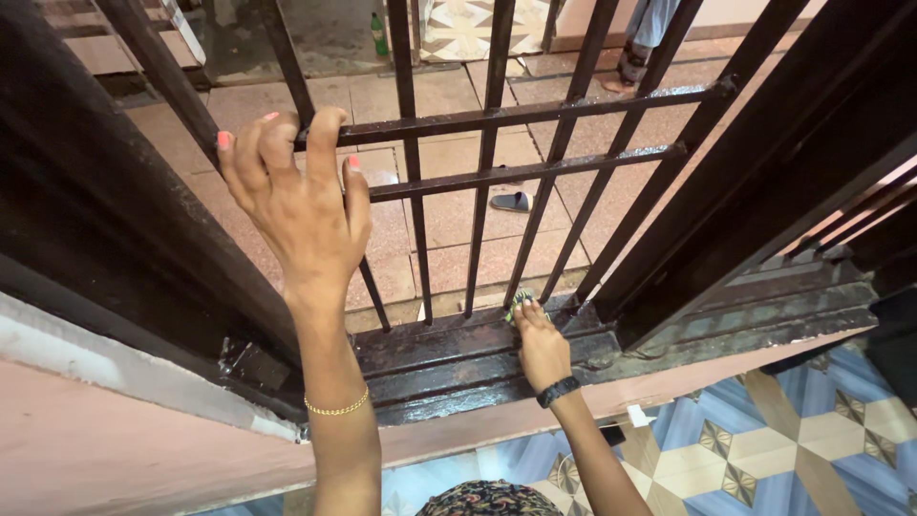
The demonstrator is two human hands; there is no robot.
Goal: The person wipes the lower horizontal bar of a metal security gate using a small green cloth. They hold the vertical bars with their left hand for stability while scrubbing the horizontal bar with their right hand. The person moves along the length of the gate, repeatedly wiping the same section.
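Scrubber point(521, 304): small, green and pale, low against the foot of the grille bars, pressed on the dark wet sill point(458, 358); mostly hidden under the fingers.

Right hand point(540, 344): closed down over the scrubber, fingers bunched on it; black band point(558, 391) at the wrist.

Left hand point(296, 205): raised, fingers hooked over the upper crossbar point(516, 113) beside an upright bar, grip narrow and curled around the metal; nails painted pink; gold chain bracelet point(336, 408) on the forearm.

Grille point(497, 172): dark brown metal, upright bars with two crossbars, heavy frame at both sides.

Beyond the bars: reddish tiled floor point(449, 225), one grey slipper point(511, 202) lying on it, a green bottle point(380, 34) far off, another person's foot point(626, 69) at the top edge.

Near side: pink wall ledge point(115, 440) below the sill; floor tiles point(764, 449) patterned in blue and cream, lower right.
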